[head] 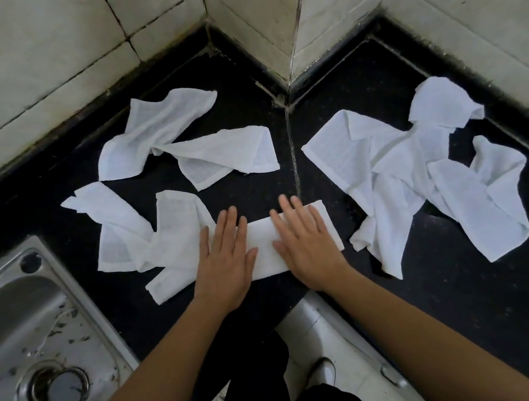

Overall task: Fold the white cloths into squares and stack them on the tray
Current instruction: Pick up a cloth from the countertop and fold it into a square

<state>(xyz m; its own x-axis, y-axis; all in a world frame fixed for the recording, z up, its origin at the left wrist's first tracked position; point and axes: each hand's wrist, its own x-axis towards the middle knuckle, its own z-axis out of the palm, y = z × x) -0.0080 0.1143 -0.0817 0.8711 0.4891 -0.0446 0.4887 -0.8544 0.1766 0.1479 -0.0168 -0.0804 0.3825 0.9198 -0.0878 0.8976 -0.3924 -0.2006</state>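
A white cloth folded into a long strip [265, 247] lies on the black counter near its front edge. My left hand [226, 262] lies flat on its left end and my right hand [305, 246] lies flat on its right part, fingers spread, palms down. Several crumpled white cloths lie around: one at the left [130, 235], one at the back left [154, 127], one behind the strip [231, 155], and a heap at the right [408, 174]. No tray is in view.
A steel sink [36, 340] with a drain is set into the black counter [478, 288] at the lower left. Tiled walls [26, 64] and a jutting tiled corner [263, 27] close off the back. Below the counter's front edge are my legs and a white shoe [321, 370].
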